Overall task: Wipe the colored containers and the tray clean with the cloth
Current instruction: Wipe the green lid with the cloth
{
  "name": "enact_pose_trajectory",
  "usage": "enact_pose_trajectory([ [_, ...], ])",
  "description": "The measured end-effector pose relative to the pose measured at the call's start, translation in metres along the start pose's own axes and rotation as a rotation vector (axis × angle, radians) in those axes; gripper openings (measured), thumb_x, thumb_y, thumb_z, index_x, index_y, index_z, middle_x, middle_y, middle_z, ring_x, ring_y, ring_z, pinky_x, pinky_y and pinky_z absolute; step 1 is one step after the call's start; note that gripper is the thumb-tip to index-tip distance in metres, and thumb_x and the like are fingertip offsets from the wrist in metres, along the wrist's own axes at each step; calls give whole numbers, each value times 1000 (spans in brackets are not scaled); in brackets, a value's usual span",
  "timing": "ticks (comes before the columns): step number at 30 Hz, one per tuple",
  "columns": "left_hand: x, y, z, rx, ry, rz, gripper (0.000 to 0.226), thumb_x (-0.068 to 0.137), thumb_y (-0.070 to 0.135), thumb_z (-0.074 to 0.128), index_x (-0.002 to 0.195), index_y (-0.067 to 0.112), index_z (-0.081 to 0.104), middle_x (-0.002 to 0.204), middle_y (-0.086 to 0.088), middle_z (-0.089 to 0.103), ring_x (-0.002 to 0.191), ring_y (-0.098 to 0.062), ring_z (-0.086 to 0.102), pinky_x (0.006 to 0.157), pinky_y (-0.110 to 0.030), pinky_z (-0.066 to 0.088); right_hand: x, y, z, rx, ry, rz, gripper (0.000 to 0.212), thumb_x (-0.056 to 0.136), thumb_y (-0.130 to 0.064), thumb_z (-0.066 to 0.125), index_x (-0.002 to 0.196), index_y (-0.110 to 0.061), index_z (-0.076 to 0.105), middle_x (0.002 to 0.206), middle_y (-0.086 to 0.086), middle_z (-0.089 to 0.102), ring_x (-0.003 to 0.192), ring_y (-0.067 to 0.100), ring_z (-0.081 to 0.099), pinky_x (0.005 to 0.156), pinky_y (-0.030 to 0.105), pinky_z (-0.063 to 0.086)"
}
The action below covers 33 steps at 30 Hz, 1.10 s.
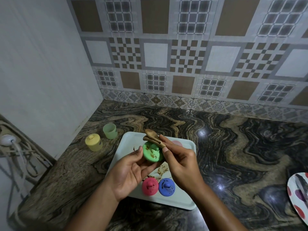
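Head view: green lid held over the tray

Head camera looks down at a marbled counter (233, 147) with a white tray (126, 144) on it. The left hand (131, 169) grips a green lid (152, 153) from below, fingers curled round its edge, holding it above the tray's middle. The lid's knobbed top carries brown smears. The right hand (181, 164) pinches what look like two small brown spoons (152, 138) between thumb and fingers, just above the lid's far edge. Brown stains (161, 171) mark the tray under the hands. A red lid (150, 186) and a blue lid (166, 186) lie side by side on the near part of the tray. Left of the tray, on the counter, stand a lidded yellow container (93, 142) and, farther back, an open green cup (110, 130). A spotted plate (298, 197) shows at the right edge
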State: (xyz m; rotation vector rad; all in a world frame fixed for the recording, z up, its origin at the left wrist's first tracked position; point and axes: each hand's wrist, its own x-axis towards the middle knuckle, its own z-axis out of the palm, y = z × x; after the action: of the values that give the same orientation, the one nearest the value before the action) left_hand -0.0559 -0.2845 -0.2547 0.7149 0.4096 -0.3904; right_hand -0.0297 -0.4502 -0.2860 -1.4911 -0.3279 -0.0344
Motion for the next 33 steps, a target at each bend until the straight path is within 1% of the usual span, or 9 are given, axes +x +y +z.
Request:
enact_pose_trajectory([
  [3,3,0,1,-43,39,42,41,84,7,56,122,-10,58,123,-25,66,110,-32,68,84,-37,60,3,1,0,-4,17,-23,44,95,-13,55,109,-49,74,125,-16,71,130,19,60,103,52,53],
  [6,5,-1,4,-149,73,104,28,90,6,51,99,-9,73,112,-22,71,96,-26,74,73,-31,62,-1,6,3,28,3,-18,34,98,-21,55,120,-39,74,115,14,75,124,37,64,105,55,51],
  [7,7,-2,3,-170,74,118,30,94,5,48,94,-8,75,111,-22,71,96,-25,74,74,-32,62,-2,8,4,35,3,-9,33,97,-24,55,122,-37,73,112,22,74,123,40,63,106,55,50],
  [9,7,-2,2,-175,55,104,30,95,4,47,105,-11,71,118,-24,69,104,-28,71,82,-36,60,-4,11,3,41,18,12,33,96,-28,56,122,-41,72,114,25,73,121,42,64,102,57,52],
  [12,4,0,-2,-122,5,33,39,91,7,49,126,-10,58,127,-26,64,115,-33,66,91,-43,55,-3,13,-3,22,14,19,31,96,-23,57,118,-35,75,120,9,74,122,39,64,97,55,56],
  [15,4,3,-4,-20,21,1,43,93,18,54,127,-7,58,126,-24,65,115,-33,66,88,-40,58,-2,9,-3,-19,-4,2,30,94,-14,57,115,-23,76,120,-20,71,132,14,58,105,40,54],
  [23,15,-4,0,-231,116,111,59,81,12,56,136,-7,50,129,-21,64,112,-25,66,88,-33,55,-5,9,11,-6,13,-54,32,94,-10,55,117,-25,72,119,-37,64,138,7,51,109,25,47],
  [27,11,-2,-3,-165,77,76,48,83,8,54,129,-6,57,127,-22,65,111,-28,67,90,-38,55,-7,12,10,25,58,-31,38,95,-18,56,115,-47,72,124,-17,71,131,27,60,105,41,53],
  [33,5,3,-6,51,52,18,43,90,15,55,128,-4,59,126,-23,65,117,-32,65,92,-38,55,-1,11,5,-31,34,-29,38,96,-7,54,114,-34,74,119,-36,66,135,5,54,107,32,51],
])
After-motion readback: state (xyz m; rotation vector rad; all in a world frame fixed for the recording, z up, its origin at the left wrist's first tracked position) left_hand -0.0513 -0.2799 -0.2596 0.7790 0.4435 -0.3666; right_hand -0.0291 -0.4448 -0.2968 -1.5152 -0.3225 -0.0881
